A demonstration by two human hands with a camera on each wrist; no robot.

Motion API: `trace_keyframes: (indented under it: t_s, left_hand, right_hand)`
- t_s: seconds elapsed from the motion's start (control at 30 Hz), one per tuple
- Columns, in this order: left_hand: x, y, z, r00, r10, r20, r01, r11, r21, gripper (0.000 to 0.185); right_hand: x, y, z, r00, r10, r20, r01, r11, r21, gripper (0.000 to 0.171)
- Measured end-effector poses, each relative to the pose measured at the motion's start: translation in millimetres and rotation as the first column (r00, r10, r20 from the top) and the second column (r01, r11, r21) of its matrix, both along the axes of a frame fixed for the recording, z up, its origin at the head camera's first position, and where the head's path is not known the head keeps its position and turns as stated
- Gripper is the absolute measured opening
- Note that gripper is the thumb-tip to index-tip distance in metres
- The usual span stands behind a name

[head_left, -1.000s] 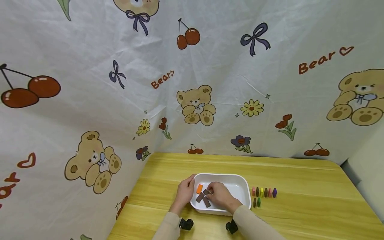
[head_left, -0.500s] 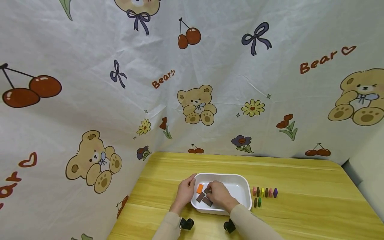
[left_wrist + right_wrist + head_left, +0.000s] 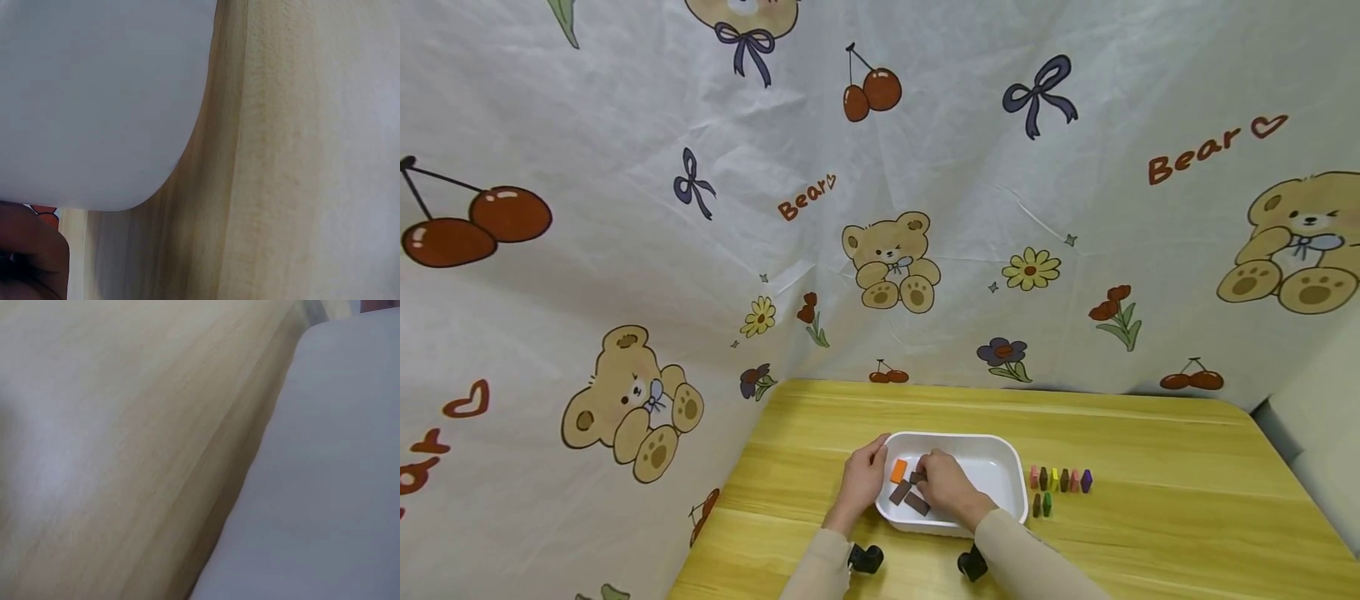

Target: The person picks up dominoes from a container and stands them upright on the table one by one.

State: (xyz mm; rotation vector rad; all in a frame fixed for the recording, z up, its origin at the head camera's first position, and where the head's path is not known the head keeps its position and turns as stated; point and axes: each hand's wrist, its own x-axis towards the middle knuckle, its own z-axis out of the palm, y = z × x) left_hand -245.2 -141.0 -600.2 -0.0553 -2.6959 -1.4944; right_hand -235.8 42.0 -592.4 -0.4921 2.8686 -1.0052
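Barely any change since a second ago: right hand (image 3: pixel 946 487) has crept slightly left and up inside the tray (image 3: pixel 1000 467), left hand (image 3: pixel 861 482) stays on the tray's left rim.

We read the step as picking a brown block (image 3: pixel 916 477) out of the cluster low in the centre of the head view. To do it well we'd pinch only that block by its short edges, lift straight up, and not drag the other brown blocks (image 3: pixel 908 497) or the orange block (image 3: pixel 898 471) just to its left. We'd keep the tray braced so it doesn't slide on the worktop (image 3: pixel 1150 533).

Pose: right forearm comes in from the bottom edge, angled up-left, hand palm-down over the tray floor, fingers curled and apparently pinching the brown block; the actual contact is too small to confirm. Left hand lies along the tray's left wall, thumb over the rim, fingers curled round the outside.

Wrist views show only tray wall and worktop, so no finger detail there. Small crayons (image 3: pixel 1060 481) sit in a row right of the tray, untouched.
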Motion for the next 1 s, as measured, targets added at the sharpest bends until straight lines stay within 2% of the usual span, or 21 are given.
trace_keyframes:
  t_s: [0.23, 0.6, 1.0]
  left_hand:
    - [0.3, -0.1, -1.4, 1.000, -0.007, -0.006, 0.007, 1.000, -0.005, 0.036]
    - [-0.6, 0.4, -0.3, 1.000, 0.002, -0.004, -0.002, 1.000, 0.010, 0.036]
    - [0.7, 0.1, -1.3, 1.000, -0.003, -0.016, 0.003, 1.000, 0.003, 0.035]
  right_hand:
    - [4.1, 5.9, 3.4, 1.000, 0.027, 0.015, -0.026, 0.999, -0.042, 0.007]
    - [10.9, 24.0, 13.3, 0.999, 0.037, -0.038, -0.040, 0.995, -0.095, 0.012]
    - [22.8, 43.9, 21.3, 0.993, 0.071, -0.099, -0.080, 0.992, -0.099, 0.025]
